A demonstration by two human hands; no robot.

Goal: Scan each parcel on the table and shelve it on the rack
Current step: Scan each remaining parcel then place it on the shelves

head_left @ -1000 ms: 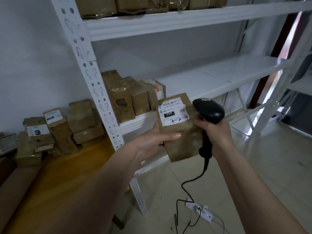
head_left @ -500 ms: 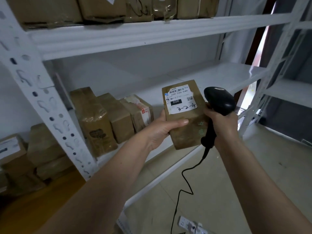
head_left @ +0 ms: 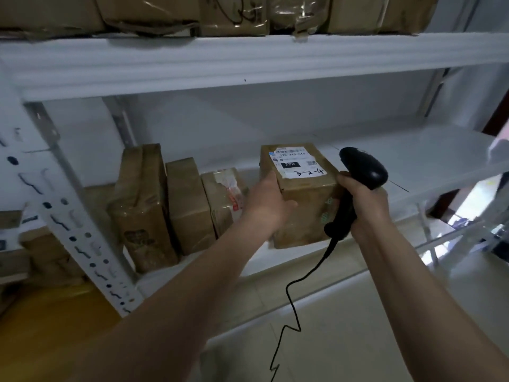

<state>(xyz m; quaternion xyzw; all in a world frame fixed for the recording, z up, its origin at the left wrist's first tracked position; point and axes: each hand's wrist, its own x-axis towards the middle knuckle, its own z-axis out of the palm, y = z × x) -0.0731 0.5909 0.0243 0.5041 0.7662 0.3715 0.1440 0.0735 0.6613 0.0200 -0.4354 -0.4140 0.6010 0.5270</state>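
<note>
A brown parcel (head_left: 303, 208) with a white label marked "3-2-4" stands upright on the white rack's middle shelf (head_left: 427, 158). My left hand (head_left: 268, 201) grips its left side. My right hand (head_left: 363, 205) is closed around a black corded barcode scanner (head_left: 362, 168) and rests against the parcel's right side. Three other brown parcels (head_left: 190, 205) stand in a row on the same shelf, just left of the held one.
The upper shelf (head_left: 248, 59) carries several taped brown parcels. A perforated white rack post (head_left: 68, 216) runs down the left. More parcels (head_left: 41, 257) sit beyond it on a wooden table (head_left: 41, 326). The scanner cord (head_left: 289, 312) hangs toward the tiled floor.
Both hands carried the parcel forward and down onto the middle shelf, beside the three standing parcels. The view has closed in on the rack.
</note>
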